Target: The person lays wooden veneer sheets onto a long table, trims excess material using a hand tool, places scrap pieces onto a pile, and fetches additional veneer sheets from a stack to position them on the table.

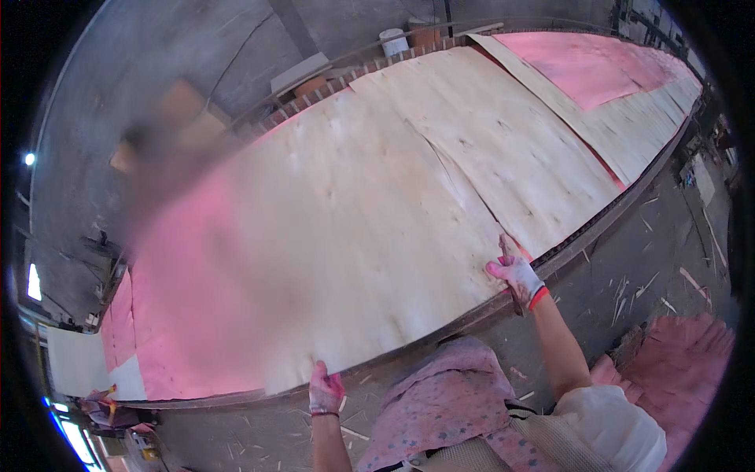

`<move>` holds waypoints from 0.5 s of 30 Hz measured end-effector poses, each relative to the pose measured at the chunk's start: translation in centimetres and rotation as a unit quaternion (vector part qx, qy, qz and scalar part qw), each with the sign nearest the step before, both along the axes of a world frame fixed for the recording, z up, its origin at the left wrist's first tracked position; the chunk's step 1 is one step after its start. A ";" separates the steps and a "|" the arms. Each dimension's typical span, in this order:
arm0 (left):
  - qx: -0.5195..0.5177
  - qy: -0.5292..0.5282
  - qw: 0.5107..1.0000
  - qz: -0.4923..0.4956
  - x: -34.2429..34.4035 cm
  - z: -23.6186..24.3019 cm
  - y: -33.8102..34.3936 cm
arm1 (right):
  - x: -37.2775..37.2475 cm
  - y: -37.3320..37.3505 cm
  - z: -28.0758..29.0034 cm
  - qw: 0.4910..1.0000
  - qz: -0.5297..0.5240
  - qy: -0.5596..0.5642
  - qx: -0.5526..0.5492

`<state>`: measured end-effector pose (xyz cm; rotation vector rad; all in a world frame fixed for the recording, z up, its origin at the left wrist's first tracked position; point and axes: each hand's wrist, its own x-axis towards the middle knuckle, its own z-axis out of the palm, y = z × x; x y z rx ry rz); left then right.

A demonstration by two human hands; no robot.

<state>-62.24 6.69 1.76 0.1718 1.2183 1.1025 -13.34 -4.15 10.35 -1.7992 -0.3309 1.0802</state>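
Note:
A long work surface carries pale wood veneer sheets [377, 197] laid beside and over pink sheets [181, 330], with split seams running between the pale ones. My left hand [325, 387], in a pink-stained glove, grips the near edge of the left pale sheet. Farther right, my right hand [515, 271], in a white glove stained pink, has its fingers closed on a narrow wooden strip [505, 246] at the near edge, beside a seam. A blurred patch covers the left part of the view, hiding detail there.
A metal rail [472, 318] runs along the near edge. Behind stand a white bucket [393, 41] and flat boards [299, 72]. Wood scraps litter the floor, with pink sheets [680, 366] at lower right. A purple shape [102, 409] at far left is unclear.

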 end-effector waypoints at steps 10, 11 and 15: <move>-0.029 0.012 0.998 -0.052 1.2 -1.9 4.1 | 1.5 2.6 -12.7 0.976 0.039 -0.193 -0.092; -0.064 -0.038 0.997 -0.035 0.8 -1.8 4.1 | 1.0 2.5 -11.4 0.939 0.098 -0.302 -0.133; -0.086 -0.110 0.989 -0.053 0.2 -2.3 4.0 | -2.4 4.0 -6.6 0.842 0.156 -0.497 -0.142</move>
